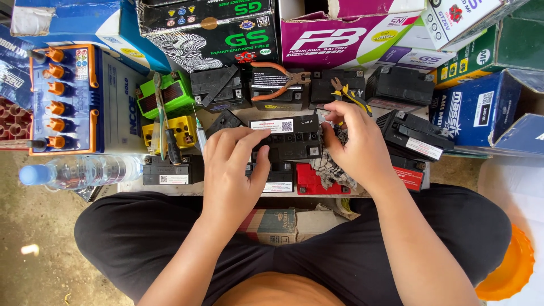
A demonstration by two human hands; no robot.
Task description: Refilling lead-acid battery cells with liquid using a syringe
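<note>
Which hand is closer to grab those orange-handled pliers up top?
Probably the right hand. It grips the right end of the small black battery, nearer the orange-handled pliers lying on a battery behind. The left hand lies lower, across the battery's front.

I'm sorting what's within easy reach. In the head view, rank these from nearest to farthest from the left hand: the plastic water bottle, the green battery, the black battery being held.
From the left hand:
1. Black battery: under its fingers, centre.
2. Green battery: up and to the left, behind.
3. Plastic water bottle: far left, lying on its side.
</note>
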